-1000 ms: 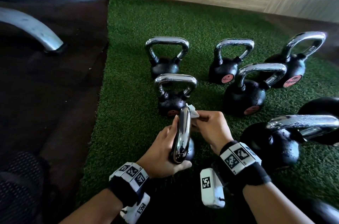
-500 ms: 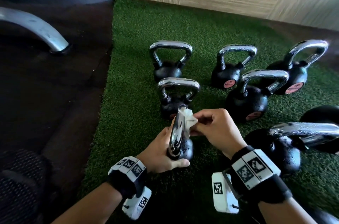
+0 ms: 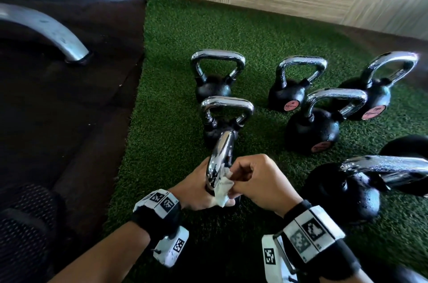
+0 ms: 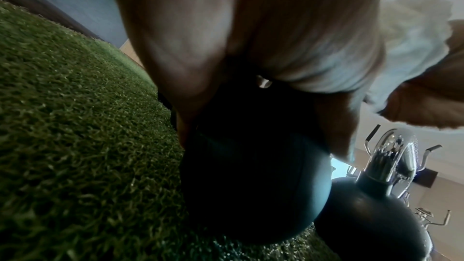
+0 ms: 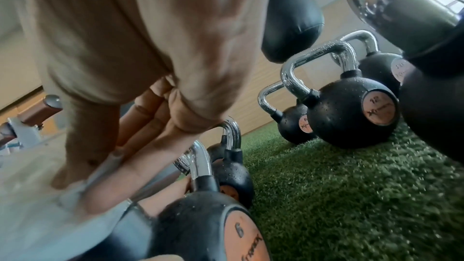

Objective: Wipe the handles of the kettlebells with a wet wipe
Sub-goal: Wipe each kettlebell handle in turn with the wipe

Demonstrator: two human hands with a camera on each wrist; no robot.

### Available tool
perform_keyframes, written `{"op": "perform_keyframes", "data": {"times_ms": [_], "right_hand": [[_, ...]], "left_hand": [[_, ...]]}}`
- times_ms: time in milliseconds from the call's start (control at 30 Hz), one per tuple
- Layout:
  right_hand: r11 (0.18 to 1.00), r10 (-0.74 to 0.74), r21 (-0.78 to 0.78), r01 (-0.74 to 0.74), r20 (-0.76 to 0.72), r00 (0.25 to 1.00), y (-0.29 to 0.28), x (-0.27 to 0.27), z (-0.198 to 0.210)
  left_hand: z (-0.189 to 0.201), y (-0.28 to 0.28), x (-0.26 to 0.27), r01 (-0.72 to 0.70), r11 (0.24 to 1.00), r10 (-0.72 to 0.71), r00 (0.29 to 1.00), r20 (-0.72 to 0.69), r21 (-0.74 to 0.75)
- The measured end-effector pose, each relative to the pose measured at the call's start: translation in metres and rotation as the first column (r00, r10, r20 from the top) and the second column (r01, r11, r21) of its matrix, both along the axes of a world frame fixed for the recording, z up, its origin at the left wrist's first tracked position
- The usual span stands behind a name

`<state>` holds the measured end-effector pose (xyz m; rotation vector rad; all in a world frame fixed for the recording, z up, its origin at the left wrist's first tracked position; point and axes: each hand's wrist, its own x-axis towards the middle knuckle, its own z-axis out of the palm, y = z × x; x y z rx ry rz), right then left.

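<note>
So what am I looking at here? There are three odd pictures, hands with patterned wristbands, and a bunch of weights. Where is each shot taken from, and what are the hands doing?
No machine here: a person works with bare hands and wears three cameras. The wide picture comes from a camera on the head, looking down. The two close, distorted ones come from cameras strapped to each wrist, looking along the hand; the black-and-white patterned bands are part of those straps.

On the green artificial turf stand several black kettlebells with shiny chrome handles. The left hand steadies the nearest kettlebell, marked 6, by its handle. The right hand pinches a white wet wipe against that handle to clean it. Behind it stand others, including one marked 12.
</note>
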<state>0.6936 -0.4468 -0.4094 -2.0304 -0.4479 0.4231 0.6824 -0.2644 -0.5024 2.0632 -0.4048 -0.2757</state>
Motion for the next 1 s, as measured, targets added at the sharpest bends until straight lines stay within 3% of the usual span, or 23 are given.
{"op": "perform_keyframes", "data": {"times_ms": [100, 200, 300, 433, 633, 767, 900, 1000], "right_hand": [[0.993, 0.010, -0.116, 0.005, 0.131, 0.991, 0.002, -0.002, -0.005], [0.994, 0.035, -0.105, -0.019, 0.150, 0.988, 0.003, -0.005, -0.008], [0.991, 0.083, -0.113, -0.071, 0.101, 0.991, 0.002, 0.003, -0.010], [0.969, 0.176, -0.184, -0.162, 0.063, 0.982, 0.004, 0.005, -0.012], [0.970, 0.240, -0.009, -0.241, -0.064, 0.969, 0.002, 0.003, -0.015], [0.963, 0.242, -0.094, -0.252, -0.107, 0.964, 0.003, 0.008, -0.018], [0.962, 0.260, 0.163, -0.220, -0.283, 0.923, 0.003, 0.003, -0.021], [0.913, 0.255, 0.403, -0.061, -0.446, 0.858, 0.000, -0.004, -0.027]], "left_hand": [[-0.003, 0.004, -0.002, -0.035, 0.994, 0.031, 0.999, -0.037, -0.105], [0.001, 0.007, -0.005, 0.023, 0.984, -0.041, 0.994, -0.100, -0.179], [0.006, 0.011, -0.005, 0.072, 0.967, -0.107, 0.985, -0.135, -0.245], [0.004, 0.013, -0.009, 0.006, 0.976, -0.038, 0.989, -0.143, -0.217], [0.008, 0.012, -0.015, -0.005, 0.989, -0.009, 0.996, -0.092, -0.150], [0.015, 0.009, -0.021, 0.008, 0.982, -0.022, 0.997, -0.074, -0.188], [0.020, 0.008, -0.022, 0.031, 0.992, -0.036, 0.999, -0.041, -0.121], [0.018, 0.005, -0.023, 0.042, 0.997, -0.042, 0.999, 0.007, -0.062]]}}
